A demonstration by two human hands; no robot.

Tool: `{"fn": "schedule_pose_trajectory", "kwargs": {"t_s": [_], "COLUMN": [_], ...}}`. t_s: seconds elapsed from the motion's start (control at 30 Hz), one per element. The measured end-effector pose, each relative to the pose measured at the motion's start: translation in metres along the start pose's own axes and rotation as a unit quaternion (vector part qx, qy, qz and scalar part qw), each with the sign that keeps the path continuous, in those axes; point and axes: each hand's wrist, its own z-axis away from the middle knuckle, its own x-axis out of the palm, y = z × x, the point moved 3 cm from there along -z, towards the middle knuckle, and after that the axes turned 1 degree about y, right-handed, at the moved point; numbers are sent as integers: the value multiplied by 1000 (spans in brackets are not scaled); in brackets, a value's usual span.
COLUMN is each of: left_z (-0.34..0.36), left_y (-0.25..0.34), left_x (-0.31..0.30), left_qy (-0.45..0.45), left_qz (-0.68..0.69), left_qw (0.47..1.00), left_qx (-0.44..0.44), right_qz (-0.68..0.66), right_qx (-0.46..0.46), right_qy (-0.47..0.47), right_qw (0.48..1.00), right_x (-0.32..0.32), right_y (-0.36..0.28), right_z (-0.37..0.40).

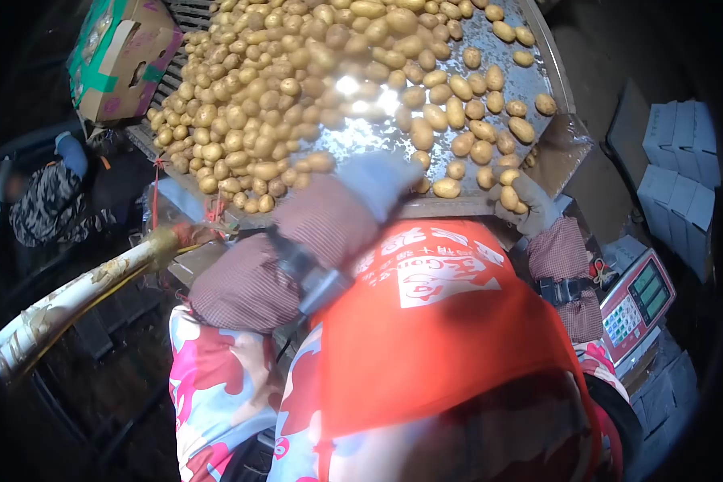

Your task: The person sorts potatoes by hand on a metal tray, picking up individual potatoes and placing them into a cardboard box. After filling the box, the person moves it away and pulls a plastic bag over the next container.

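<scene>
Head view: gloved right hand (530, 207) cups potatoes (508, 197) at the metal table's (536, 80) near lip, likely stopping roll-off; left hand (377, 181) rests beside the pile, grip not visible.

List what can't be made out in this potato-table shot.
1. Left hand: head view, fingers hidden under its own glove and sleeve; grip unclear.
2. Right hand: cups potatoes; the curled fingers hide how many.
3. Scale: head view, display too small to read.
4. Metal table: far end cut off by the top edge.
5. Co-worker, left: blurred and dark.
</scene>
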Motion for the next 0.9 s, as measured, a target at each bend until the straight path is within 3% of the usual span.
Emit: {"fn": "schedule_pose_trajectory", "kwargs": {"t_s": [0.03,0.1,0.23,0.33,0.43,0.63,0.67,0.77,0.9], "left_z": [9,-8,-38,-44,-43,-48,-37,-31,-25], "left_y": [17,31,43,29,29,30,33,11,-25], "left_x": [3,25,33,46,43,38,26,34,71], "left_qy": [38,25,-147,-103,-74,-27,-14,126,160], "left_qz": [-16,-77,-110,-104,-128,21,11,116,313], "left_qw": [997,996,982,980,972,998,997,985,932], "left_qx": [59,48,38,133,182,50,77,5,-85], "right_qz": [2,15,49,53,38,-1,-2,19,29], "right_qx": [5,5,13,5,37,41,47,27,55], "right_qy": [32,-2,-31,-34,38,75,88,-57,-45], "right_qw": [999,1000,998,998,998,996,995,998,997], "right_x": [2,8,6,-10,6,25,33,27,88], "right_y": [0,-5,-8,4,2,6,5,1,-9], "right_z": [-3,-5,-7,-11,-1,3,4,-7,-4]}}
